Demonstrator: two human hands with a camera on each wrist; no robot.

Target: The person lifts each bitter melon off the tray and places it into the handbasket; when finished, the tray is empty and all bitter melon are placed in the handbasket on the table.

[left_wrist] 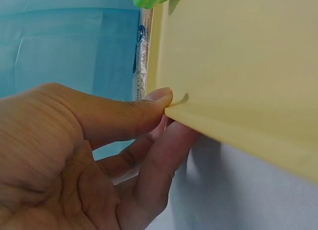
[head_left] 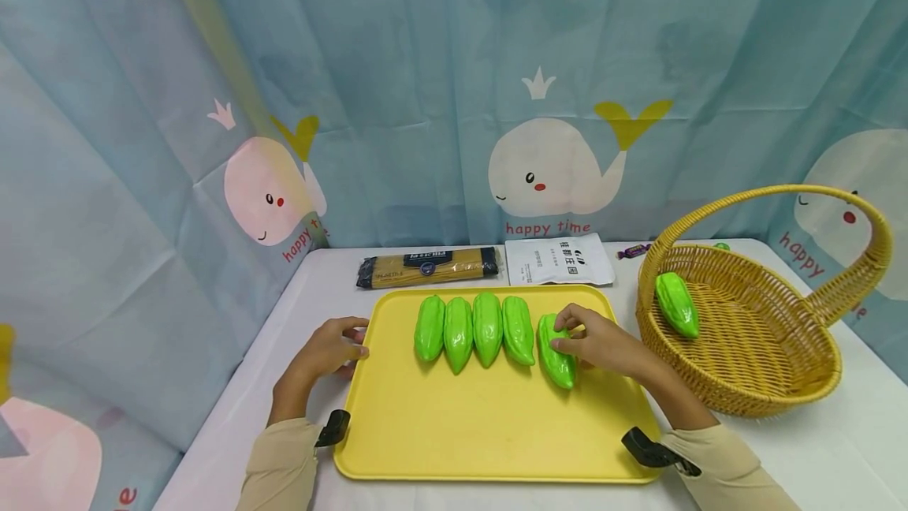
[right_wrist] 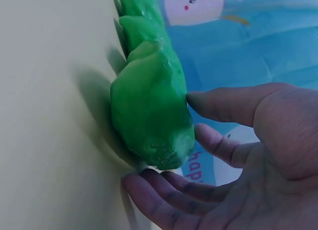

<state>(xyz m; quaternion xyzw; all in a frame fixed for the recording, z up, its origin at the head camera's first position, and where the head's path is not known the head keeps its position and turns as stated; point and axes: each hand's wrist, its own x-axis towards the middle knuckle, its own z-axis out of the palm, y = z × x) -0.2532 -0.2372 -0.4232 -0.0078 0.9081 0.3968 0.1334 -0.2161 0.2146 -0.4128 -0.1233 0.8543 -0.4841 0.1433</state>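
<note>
My left hand (head_left: 332, 349) pinches the left rim of a yellow tray (head_left: 440, 432); in the left wrist view the thumb lies on top and fingers below the edge. On the tray, my right hand (head_left: 592, 341) holds a glossy green bitter melon (head_left: 556, 361) loosely near its far end. The right wrist view shows the thumb (right_wrist: 208, 102) against the bitter melon (right_wrist: 149, 106) and the fingers around its end; whether every fingertip touches is hard to tell. Several similar bitter melons (head_left: 487, 330) lie side by side to its left.
On the right stands a wicker basket (head_left: 773, 408) with a tall handle and one bitter melon (head_left: 677, 304) inside. Behind the tray lie a pack of spaghetti (head_left: 426, 268), a white pouch (head_left: 560, 261) and a purple-wrapped candy (head_left: 634, 251). A whale-print curtain (head_left: 426, 101) hangs behind the table.
</note>
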